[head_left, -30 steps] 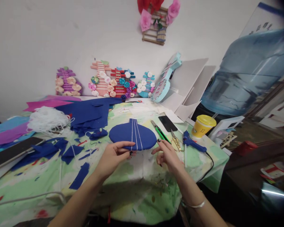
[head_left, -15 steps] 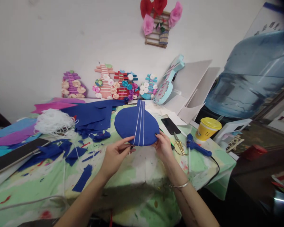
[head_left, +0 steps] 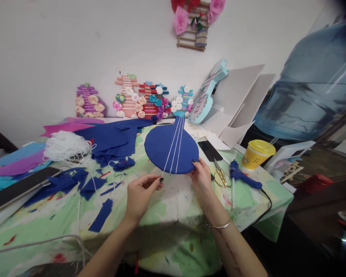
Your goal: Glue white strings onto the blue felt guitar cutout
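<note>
A round blue cloth-covered piece [head_left: 158, 148] with a narrow neck is held above the table, its neck pointing away. Three white strings [head_left: 177, 148] run along its face from the neck to the near edge. My right hand [head_left: 201, 175] grips the piece at its lower right edge, thumb on top. Just off the lower left edge, my left hand [head_left: 144, 192] pinches the end of the leftmost string between thumb and finger, apart from the blue piece.
Blue cloth scraps [head_left: 102, 215] and a white yarn pile [head_left: 67, 147] lie left. Phone [head_left: 210, 150], gold scissors [head_left: 221, 175], glue gun [head_left: 245, 177] and yellow cup [head_left: 256, 156] stand or lie right. Decorated instrument shapes [head_left: 127, 96] lean on the wall.
My left hand has come away from the blue piece's edge, pulling the string end down and outward. The piece has tilted, its neck now leaning right. The view has shifted slightly.
</note>
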`<state>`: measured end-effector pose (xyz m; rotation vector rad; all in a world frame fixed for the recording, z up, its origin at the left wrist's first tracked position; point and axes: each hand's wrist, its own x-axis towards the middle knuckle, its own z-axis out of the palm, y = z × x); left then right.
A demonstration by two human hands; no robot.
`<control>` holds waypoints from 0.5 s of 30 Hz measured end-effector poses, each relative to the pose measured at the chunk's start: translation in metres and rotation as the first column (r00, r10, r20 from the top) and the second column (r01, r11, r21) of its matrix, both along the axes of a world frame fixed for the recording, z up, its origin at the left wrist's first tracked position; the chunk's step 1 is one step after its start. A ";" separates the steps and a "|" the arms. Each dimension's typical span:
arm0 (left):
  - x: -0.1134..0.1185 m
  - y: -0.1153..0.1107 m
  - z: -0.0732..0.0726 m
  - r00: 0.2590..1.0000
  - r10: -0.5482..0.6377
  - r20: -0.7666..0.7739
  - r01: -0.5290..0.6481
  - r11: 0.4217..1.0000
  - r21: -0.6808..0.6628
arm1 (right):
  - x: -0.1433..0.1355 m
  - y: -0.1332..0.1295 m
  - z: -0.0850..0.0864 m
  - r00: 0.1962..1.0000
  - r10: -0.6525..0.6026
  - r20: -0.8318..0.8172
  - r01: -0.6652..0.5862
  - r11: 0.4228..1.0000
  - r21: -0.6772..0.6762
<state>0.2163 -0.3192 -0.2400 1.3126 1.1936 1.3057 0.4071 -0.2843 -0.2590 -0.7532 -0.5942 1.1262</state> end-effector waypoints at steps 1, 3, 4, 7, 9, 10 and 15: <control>0.000 0.001 0.000 1.000 -0.019 0.001 0.019 1.000 -0.020 | 0.000 0.000 0.000 1.000 -0.005 -0.001 0.005 1.000 -0.001; 0.000 0.002 0.001 0.997 -0.070 0.013 0.070 0.996 -0.051 | 0.000 0.000 -0.001 1.000 -0.015 -0.003 0.015 1.000 -0.002; 0.000 0.002 0.002 0.995 -0.095 0.023 0.096 0.994 -0.056 | 0.000 0.000 -0.001 1.000 -0.020 -0.004 0.020 1.000 -0.003; 0.001 0.000 0.006 0.990 -0.134 0.037 0.136 0.990 -0.033 | 0.000 0.000 -0.003 1.000 -0.028 -0.007 0.028 1.000 -0.005; 0.002 -0.003 0.010 0.989 -0.144 0.024 0.145 0.989 -0.005 | 0.000 -0.001 -0.003 1.000 -0.028 -0.008 0.028 1.000 -0.005; 0.002 -0.005 0.012 0.989 -0.148 0.012 0.148 0.989 0.007 | 0.000 -0.001 -0.004 1.000 -0.027 -0.009 0.027 1.000 -0.004; 0.003 -0.007 0.014 0.987 -0.152 -0.045 0.154 0.987 0.040 | 0.001 -0.002 -0.004 1.000 -0.026 -0.015 0.026 1.000 0.005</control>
